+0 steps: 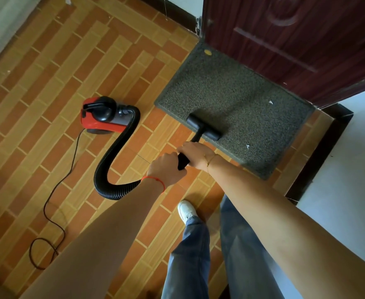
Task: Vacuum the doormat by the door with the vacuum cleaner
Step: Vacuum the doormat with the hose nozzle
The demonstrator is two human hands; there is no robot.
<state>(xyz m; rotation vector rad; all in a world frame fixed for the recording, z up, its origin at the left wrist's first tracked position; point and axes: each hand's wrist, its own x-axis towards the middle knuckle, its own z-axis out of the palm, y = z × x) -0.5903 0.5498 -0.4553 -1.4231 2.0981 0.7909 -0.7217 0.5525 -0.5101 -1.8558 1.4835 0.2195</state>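
Observation:
A dark grey doormat [231,89] lies on the tiled floor in front of a dark red door [295,39]. The black floor nozzle [203,127] of the vacuum rests on the mat's near edge. Both hands grip the black wand [182,161]: my right hand [195,153] higher toward the nozzle, my left hand [166,168] just behind it. A ribbed black hose [112,152] curves from the wand back to the red and black vacuum cleaner body [101,115] on the floor to the left. Small white scraps [248,146] and a yellow spot [208,52] lie on the mat.
The vacuum's thin power cord [54,190] trails over the tiles to the lower left and loops there. A dark baseboard [319,152] and white wall [349,158] stand right of the mat. My white shoe [185,210] and jeans are below the hands.

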